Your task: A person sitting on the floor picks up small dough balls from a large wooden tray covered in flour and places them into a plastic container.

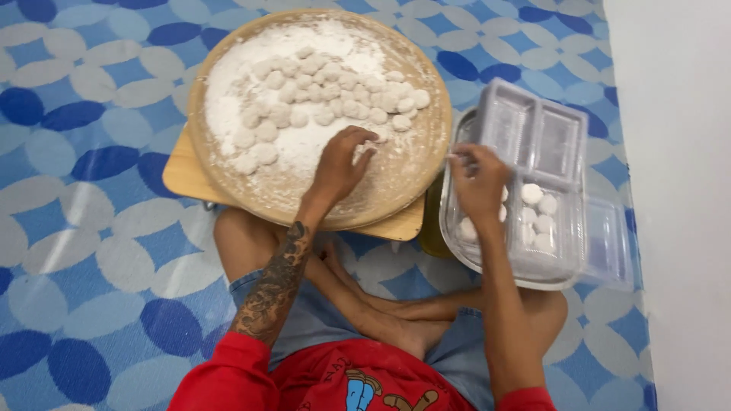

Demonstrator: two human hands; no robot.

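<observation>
Both hands are over the work. Left hand [340, 164] rests with curled fingers on the floured surface of the round woven tray [415, 164], fingertips pinched together near the white dough balls [327, 95] — whether it holds one, I cannot tell. Right hand [478, 179] hovers over the clear plastic container [560, 137], fingers pinched on something small and white. Several dough balls already lie in this container, which sits in a metal tray [457, 243] on the blue patterned floor mat [91, 228] — the woven tray sits on a wooden board [179, 171].
</observation>
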